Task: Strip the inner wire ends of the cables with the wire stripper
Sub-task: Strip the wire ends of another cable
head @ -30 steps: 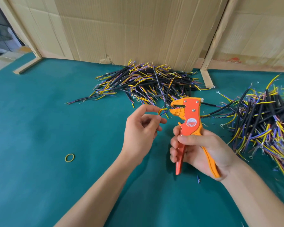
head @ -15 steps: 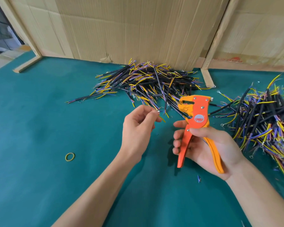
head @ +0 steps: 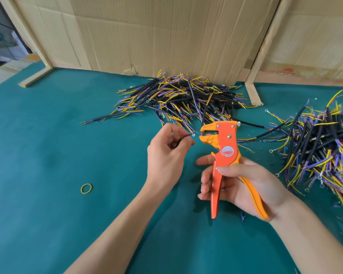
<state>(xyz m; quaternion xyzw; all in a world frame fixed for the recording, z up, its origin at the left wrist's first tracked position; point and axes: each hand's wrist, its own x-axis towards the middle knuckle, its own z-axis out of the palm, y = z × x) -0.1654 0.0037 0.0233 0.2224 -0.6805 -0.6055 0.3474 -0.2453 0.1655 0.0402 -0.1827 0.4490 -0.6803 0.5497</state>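
A yellow rubber band (head: 86, 188) lies alone on the green tabletop (head: 38, 155), well left of the work. Next comes the left hand (head: 166, 155), its fingers curled and pinching a short cable (head: 183, 138) above the tabletop. The cable looks light and limp, its thin inner wires easily bent, so it is probably best held close behind the end being stripped. Its long axis runs left to right and slightly upward, and its ring-tipped end (head: 193, 134) points at the stripper (head: 224, 151), just beside the open mouth but apart from it. The right hand (head: 240, 182) is wrapped around the handles, which stand spread; the tool is stiff and upright, head pointing left. One cable heap (head: 186, 99) lies behind by the cardboard (head: 166, 36), another (head: 321, 147) on the far right.
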